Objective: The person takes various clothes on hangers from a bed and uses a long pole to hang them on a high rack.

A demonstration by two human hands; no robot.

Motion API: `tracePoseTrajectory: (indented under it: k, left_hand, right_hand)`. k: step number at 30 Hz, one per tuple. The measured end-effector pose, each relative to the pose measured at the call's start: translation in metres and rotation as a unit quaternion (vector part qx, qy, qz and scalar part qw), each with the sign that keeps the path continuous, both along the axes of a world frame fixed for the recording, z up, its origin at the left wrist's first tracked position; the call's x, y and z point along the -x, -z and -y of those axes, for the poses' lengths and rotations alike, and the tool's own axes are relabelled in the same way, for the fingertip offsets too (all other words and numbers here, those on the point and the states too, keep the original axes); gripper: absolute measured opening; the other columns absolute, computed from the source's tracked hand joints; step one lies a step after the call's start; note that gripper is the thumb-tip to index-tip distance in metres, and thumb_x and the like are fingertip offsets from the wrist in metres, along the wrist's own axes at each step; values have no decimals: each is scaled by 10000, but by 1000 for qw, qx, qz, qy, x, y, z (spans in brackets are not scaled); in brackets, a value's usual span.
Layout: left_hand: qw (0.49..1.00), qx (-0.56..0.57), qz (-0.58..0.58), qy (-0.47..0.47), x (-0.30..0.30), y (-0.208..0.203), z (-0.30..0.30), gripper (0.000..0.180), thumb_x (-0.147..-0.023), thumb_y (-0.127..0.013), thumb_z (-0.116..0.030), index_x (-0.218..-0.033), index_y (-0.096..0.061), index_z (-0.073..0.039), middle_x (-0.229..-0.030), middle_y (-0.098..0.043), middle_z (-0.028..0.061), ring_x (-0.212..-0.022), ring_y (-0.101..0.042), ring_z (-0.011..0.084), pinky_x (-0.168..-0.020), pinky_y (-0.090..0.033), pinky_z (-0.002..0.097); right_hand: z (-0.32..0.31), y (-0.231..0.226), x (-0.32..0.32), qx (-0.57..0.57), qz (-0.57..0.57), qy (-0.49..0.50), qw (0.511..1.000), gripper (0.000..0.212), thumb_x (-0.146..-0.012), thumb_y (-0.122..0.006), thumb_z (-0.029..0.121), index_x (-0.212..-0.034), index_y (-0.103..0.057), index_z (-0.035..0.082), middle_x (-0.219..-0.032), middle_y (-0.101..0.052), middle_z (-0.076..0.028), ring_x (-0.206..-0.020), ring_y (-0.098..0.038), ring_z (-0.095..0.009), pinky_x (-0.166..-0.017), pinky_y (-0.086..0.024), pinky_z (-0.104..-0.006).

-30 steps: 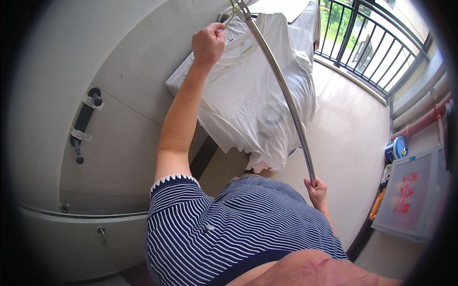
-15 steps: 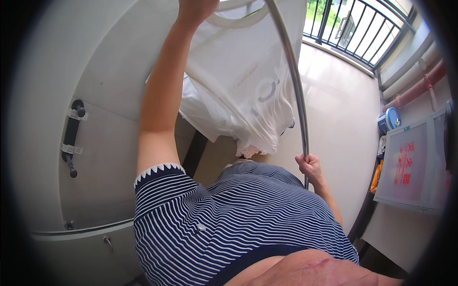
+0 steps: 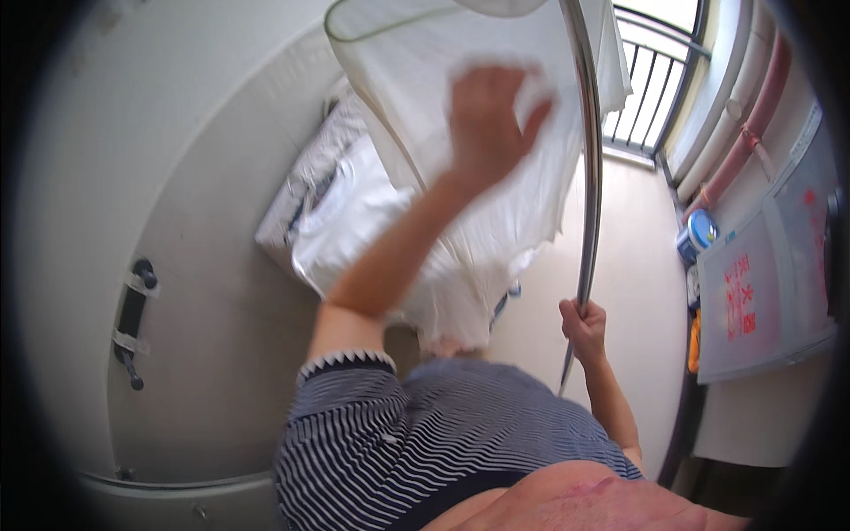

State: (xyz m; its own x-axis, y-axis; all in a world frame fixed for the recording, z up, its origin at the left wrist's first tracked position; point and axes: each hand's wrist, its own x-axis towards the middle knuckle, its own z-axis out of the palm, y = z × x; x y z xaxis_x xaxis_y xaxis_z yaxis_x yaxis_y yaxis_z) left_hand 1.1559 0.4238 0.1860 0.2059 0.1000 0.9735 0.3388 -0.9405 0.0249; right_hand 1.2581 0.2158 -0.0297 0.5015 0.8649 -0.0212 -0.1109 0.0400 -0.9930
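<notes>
Where the pale grey wall (image 3: 208,177) meets the balcony side, the largest thing in work is a thin white fabric garment (image 3: 527,208), upper centre, hanging in loose folds before the wearer; its top runs out of view. Next in size, the wearer's navy-and-white striped top (image 3: 443,434). Behind and left of the garment: a grey patterned cloth cover (image 3: 305,181) over a boxy support, with a second piece of white cloth (image 3: 350,212) lying on it. Right: a translucent panel with red markings (image 3: 766,283), then a long, shiny metal pole (image 3: 591,177), near upright, passing in front of the garment. Upper end of pole out of frame; cannot confirm that it carries the garment.

Smaller: a blue-and-white plastic bucket (image 3: 699,232) by the right wall.

Hands last. Right hand (image 3: 584,329) wrapped round the lower pole, fingers curled firmly. Left hand (image 3: 489,124) raised before the garment, blurred, fingers and thumb apart, no hold visible; contact with the fabric cannot be told.

Judgement: step in hand looks like supporting the garment aloft with the pole. Next move calls for a steady right grip, left arm clear of the folds.
</notes>
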Motion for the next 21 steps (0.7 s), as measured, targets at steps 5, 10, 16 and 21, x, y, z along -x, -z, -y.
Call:
tracePoseTrajectory:
  k: [5,10,16,21]
  left_hand:
    - [875,363,-81,309,-32,38,63,420,-759,-640,-214,-1081,-476,0,-748,-594,55,-622,-565,123,-604,-454,258]
    - [748,481,-22,456,-41,0,47,293,-799,-573,-102,-1042,-450,8,-679,-535,37,-575,-538,89,-488,-437,219]
    - [743,444,-12,500,-29,-85,19,260,-842,-468,-83,-1078,-439,21,-653,-517,75,-517,-523,156,-475,-436,269]
    - [676,412,-2,611,-18,-153,-4,304,-889,-412,-172,-1117,-398,29,-653,-508,108,-537,-498,226,-502,-413,326]
  right_hand:
    - [-35,-45,-2,-54,41,4,998,251,-815,-573,109,-597,-454,71,-459,-418,27,-367,-369,-35,-332,-278,-193]
    - [-60,-78,-3,-172,-58,-117,976,123,-784,-607,92,-710,-522,42,-555,-486,-8,-442,-447,-74,-395,-354,-219]
    - [-44,26,3,71,3,-423,903,164,-787,-631,222,-778,-607,60,-654,-573,5,-592,-525,-65,-552,-421,-218]
    - [-31,104,21,53,21,-515,855,246,-813,-595,278,-737,-593,44,-623,-541,8,-577,-490,-70,-548,-392,-225]
